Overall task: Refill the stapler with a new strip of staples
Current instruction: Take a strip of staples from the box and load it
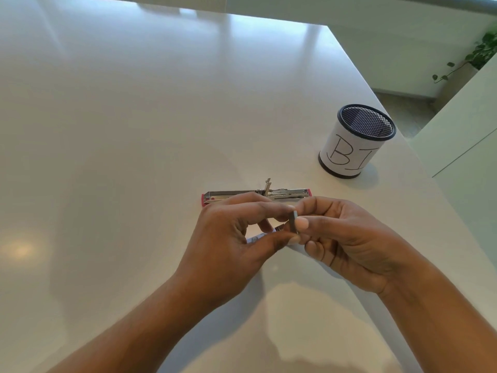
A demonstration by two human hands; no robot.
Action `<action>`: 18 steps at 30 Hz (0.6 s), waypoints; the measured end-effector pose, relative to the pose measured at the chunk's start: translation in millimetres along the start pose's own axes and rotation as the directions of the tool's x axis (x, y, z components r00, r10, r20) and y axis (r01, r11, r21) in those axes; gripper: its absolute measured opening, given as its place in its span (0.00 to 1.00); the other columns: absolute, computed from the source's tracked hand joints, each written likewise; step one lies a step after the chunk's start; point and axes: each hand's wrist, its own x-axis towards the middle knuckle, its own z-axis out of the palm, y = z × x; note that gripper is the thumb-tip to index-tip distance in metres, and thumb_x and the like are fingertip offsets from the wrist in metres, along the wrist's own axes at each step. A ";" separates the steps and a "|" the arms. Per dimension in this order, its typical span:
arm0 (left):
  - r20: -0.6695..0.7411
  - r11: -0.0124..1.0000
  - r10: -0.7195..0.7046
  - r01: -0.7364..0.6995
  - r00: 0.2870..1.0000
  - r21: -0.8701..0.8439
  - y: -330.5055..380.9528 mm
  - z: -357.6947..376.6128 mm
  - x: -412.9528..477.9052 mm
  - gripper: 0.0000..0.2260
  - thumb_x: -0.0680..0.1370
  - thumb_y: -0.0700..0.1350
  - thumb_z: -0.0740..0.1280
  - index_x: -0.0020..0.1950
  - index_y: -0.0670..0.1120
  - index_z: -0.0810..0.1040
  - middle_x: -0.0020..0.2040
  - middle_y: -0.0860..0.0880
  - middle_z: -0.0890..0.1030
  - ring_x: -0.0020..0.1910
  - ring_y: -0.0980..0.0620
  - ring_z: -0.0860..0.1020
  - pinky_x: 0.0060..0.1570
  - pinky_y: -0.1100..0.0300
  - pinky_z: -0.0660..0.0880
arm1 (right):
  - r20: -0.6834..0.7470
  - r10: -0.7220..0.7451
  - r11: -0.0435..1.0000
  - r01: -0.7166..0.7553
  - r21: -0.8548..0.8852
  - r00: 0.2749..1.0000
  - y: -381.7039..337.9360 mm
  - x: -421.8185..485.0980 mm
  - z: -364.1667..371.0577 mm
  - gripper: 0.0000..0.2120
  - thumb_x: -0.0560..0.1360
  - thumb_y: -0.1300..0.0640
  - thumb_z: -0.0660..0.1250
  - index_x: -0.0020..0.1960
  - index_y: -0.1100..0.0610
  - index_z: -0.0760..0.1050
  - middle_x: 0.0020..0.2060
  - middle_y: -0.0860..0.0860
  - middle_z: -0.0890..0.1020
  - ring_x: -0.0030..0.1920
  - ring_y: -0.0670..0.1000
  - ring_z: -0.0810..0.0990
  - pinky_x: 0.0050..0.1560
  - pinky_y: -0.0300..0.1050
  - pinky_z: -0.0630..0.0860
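- Two hands meet above the table [134, 130]: left hand [231, 238] and right hand [347, 238] both pinch one staple strip [293, 222].
- One opened stapler [255, 195] lies at 12 o'clock, just beyond them.
- One mesh cup [355, 141] stands at 2 o'clock.

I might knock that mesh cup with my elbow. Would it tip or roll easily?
The mesh cup looks empty and is open mesh, so it is probably light and would slide or tip at a nudge. It stands upright near the table edge; being round, once on its side it would likely roll, perhaps off.
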 end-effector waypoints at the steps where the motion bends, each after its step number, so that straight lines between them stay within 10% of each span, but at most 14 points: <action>1: 0.003 1.000 -0.002 0.002 1.000 -0.010 -0.1 0.6 0.0 0.10 0.71 0.43 0.77 0.52 0.48 0.86 0.44 0.58 0.83 0.40 0.55 0.81 0.36 0.77 0.69 | 0.002 0.010 1.000 -0.010 0.023 1.000 0.4 -0.5 0.2 0.09 0.61 0.62 0.78 0.41 0.59 0.85 0.33 0.57 0.83 0.29 0.47 0.83 0.30 0.34 0.81; 18: -0.091 0.990 -0.118 0.124 0.989 0.067 -7.1 -4.8 2.2 0.11 0.67 0.51 0.78 0.47 0.50 0.86 0.40 0.56 0.84 0.39 0.53 0.82 0.29 0.62 0.74 | -0.193 -0.268 0.840 0.131 -0.526 0.944 -2.5 -2.4 2.8 0.06 0.69 0.65 0.77 0.45 0.57 0.85 0.34 0.58 0.85 0.33 0.48 0.82 0.35 0.41 0.79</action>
